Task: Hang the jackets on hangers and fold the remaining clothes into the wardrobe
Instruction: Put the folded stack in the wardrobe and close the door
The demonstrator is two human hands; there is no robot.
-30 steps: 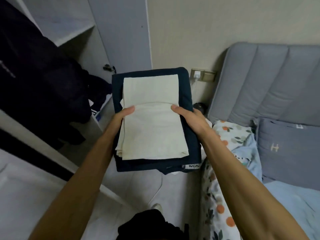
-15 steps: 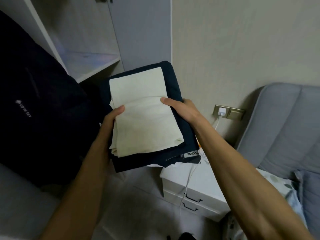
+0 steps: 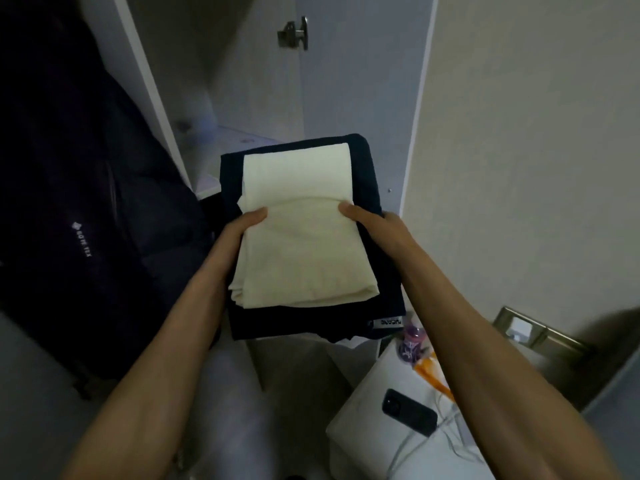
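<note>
I carry a stack of folded clothes at chest height: a cream garment [image 3: 304, 237] lies on top of a folded navy garment [image 3: 367, 168] with a small label at its near corner. My left hand [image 3: 239, 230] grips the stack's left edge, thumb pressed on the cream cloth. My right hand [image 3: 374, 223] grips the right edge the same way; the fingers of both are hidden underneath. The stack's far end hangs just before the open wardrobe's pale shelf [image 3: 225, 140]. A dark jacket [image 3: 79, 209] hangs in the left compartment.
The wardrobe door [image 3: 360, 81] stands open behind the stack, with a metal hinge [image 3: 294, 32] near the top. Below right is a white bedside cabinet [image 3: 391, 431] bearing a black phone [image 3: 408, 412], a purple bottle [image 3: 410, 342] and cables. A wall socket [image 3: 519, 329] sits at right.
The view has swung from the bed to the wardrobe. The stack, still held by both hands, has risen and moved forward until it faces the pale shelf.
</note>
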